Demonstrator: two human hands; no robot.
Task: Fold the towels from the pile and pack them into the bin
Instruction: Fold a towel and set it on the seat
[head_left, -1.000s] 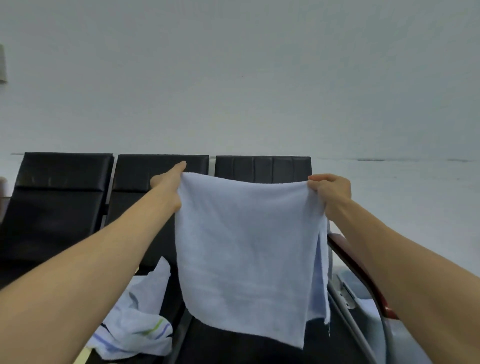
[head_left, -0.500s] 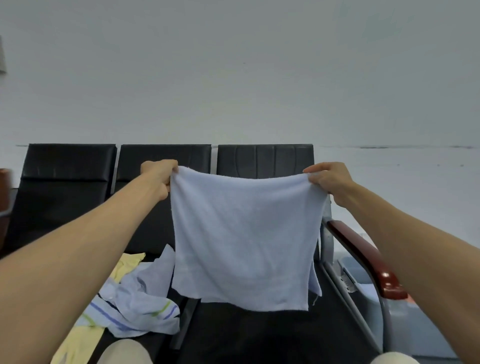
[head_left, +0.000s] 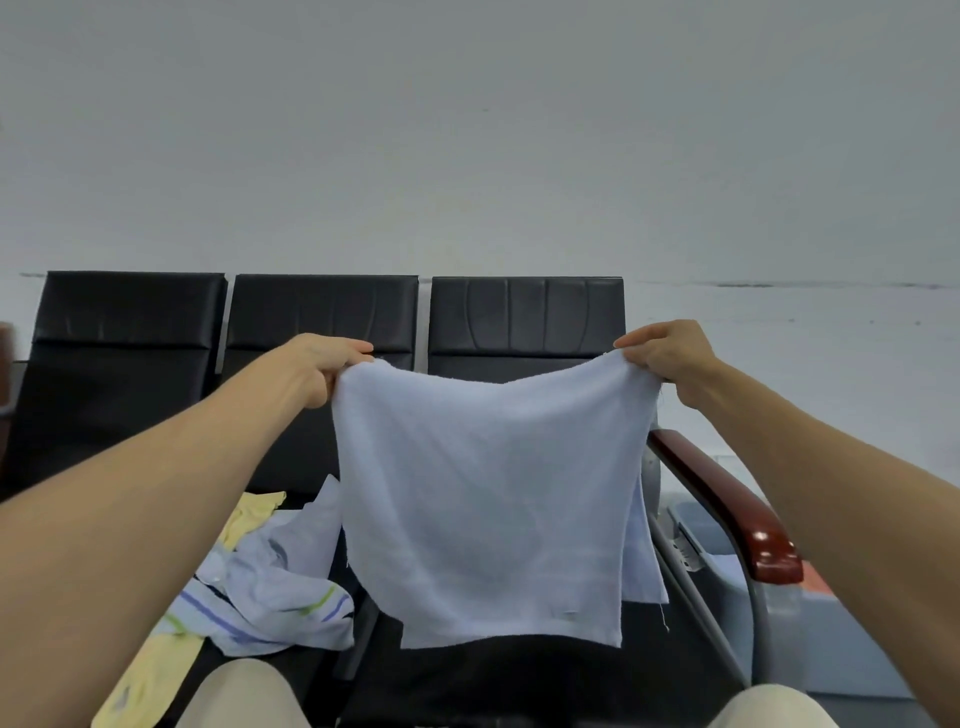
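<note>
A pale blue towel (head_left: 488, 499), doubled over, hangs in the air above the right black seat. My left hand (head_left: 324, 366) pinches its top left corner and my right hand (head_left: 662, 353) pinches its top right corner. The top edge sags a little between them. A pile of towels (head_left: 270, 587), pale blue with stripes and yellow, lies crumpled on the middle seat at lower left. A grey bin (head_left: 727, 566) stands on the floor to the right of the bench, partly hidden behind the armrest and my right arm.
A row of three black seats (head_left: 130, 332) stands against a white wall. A red-brown armrest (head_left: 727, 499) on a metal frame closes the bench's right end. My knees (head_left: 239, 696) show at the bottom edge.
Both hands have dropped lower with the towel, so its bottom edge hangs closer to the seat. The view has tilted down and shows more of the pile and my knees.
</note>
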